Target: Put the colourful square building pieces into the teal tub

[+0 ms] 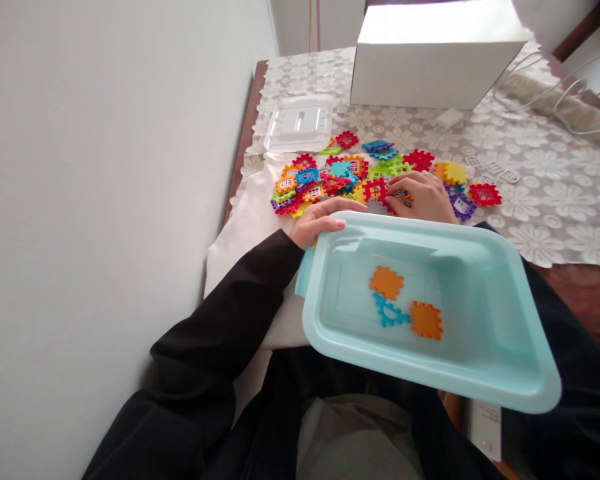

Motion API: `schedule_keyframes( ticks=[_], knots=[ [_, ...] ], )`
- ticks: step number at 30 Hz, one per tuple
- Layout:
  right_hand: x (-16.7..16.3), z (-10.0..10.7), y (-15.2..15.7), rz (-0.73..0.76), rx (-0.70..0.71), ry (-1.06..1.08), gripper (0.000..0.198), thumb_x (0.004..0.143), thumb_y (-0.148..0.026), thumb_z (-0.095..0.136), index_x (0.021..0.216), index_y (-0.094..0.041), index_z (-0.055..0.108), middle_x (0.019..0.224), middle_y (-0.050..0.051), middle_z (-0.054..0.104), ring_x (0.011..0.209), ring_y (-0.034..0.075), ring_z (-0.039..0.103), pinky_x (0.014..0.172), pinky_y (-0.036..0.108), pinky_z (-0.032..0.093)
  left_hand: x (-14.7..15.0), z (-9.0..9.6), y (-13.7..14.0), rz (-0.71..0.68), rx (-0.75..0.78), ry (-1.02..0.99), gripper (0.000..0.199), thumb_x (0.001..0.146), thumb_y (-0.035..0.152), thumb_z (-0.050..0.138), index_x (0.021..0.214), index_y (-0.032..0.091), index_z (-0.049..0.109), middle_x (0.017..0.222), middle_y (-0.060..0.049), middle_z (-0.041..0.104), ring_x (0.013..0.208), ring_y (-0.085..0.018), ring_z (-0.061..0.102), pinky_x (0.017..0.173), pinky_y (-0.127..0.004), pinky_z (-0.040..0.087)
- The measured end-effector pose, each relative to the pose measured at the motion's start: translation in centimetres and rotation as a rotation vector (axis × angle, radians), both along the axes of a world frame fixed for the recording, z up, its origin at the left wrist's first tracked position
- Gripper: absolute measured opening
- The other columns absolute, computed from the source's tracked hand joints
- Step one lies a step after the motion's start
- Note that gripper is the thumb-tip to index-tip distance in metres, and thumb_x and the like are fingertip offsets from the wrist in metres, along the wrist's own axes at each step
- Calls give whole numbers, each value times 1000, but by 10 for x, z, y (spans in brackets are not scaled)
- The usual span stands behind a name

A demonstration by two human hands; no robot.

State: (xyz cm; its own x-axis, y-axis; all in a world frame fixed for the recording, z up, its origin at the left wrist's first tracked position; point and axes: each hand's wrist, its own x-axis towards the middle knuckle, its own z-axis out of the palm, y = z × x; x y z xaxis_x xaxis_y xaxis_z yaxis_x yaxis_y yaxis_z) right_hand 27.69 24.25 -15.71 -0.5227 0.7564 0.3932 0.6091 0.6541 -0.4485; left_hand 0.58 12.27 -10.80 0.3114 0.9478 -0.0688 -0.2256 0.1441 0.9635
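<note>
**Pale blue tub with three pieces in it**

The left hand (316,223) grips the near-left rim of the pale blue tub (510,373), thumb over its edge. Inside lie two orange pieces (387,281) and one blue piece (390,312), touching one another.

The right hand (423,197) rests curled on the pile of coloured pieces (340,175) on the tabletop (555,193); its fingertips pinch a red piece (376,189). The tub's rim hides the wrist.

A clear lid (300,123) lies beyond the pile, beside a white box (430,60) cut off at the top.
</note>
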Motion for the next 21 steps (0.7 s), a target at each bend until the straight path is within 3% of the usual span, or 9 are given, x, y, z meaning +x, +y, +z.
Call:
schedule_keyframes(
  ticks=[2,4,7,10,16,21],
  knots=[
    [-1,1,-3,-21,6,21,16,99,-37,68,104,-23,74,125,13,77,120,35,69,114,55,51,0,0,0,1,2,-6,50,66,39,86,112,17,86,109,-9,82,91,-25,73,83,-31,55],
    [-2,2,-7,-20,18,34,32,102,-40,66,126,-21,73,133,15,74,127,35,67,119,55,47,0,1,1,-7,-8,-21,51,67,39,86,113,18,85,107,-9,82,89,-24,73,83,-31,55],
    [-3,0,-10,53,22,-23,54,105,-46,65,154,-24,62,154,14,65,145,36,57,133,60,30,1,1,0,-14,0,-36,50,68,39,87,113,18,86,108,-8,82,90,-24,73,85,-31,54],
    [-2,-1,-8,100,-7,-85,49,102,-49,69,147,-28,68,156,11,64,148,37,55,135,66,20,1,1,-1,-6,23,-30,48,69,39,88,112,18,87,113,-9,82,97,-25,73,89,-31,54],
    [-2,1,-2,29,-39,-7,38,99,-40,64,135,-30,74,136,10,74,132,37,66,122,61,46,1,2,-3,-5,5,-31,49,70,41,87,114,18,86,116,-10,83,101,-27,74,92,-32,54],
    [-5,4,-8,50,-9,50,34,102,-38,61,129,-23,78,127,12,76,120,35,71,111,54,53,2,3,-3,14,19,-6,49,70,42,85,113,18,86,118,-11,82,106,-30,74,94,-35,55]
  ],
)
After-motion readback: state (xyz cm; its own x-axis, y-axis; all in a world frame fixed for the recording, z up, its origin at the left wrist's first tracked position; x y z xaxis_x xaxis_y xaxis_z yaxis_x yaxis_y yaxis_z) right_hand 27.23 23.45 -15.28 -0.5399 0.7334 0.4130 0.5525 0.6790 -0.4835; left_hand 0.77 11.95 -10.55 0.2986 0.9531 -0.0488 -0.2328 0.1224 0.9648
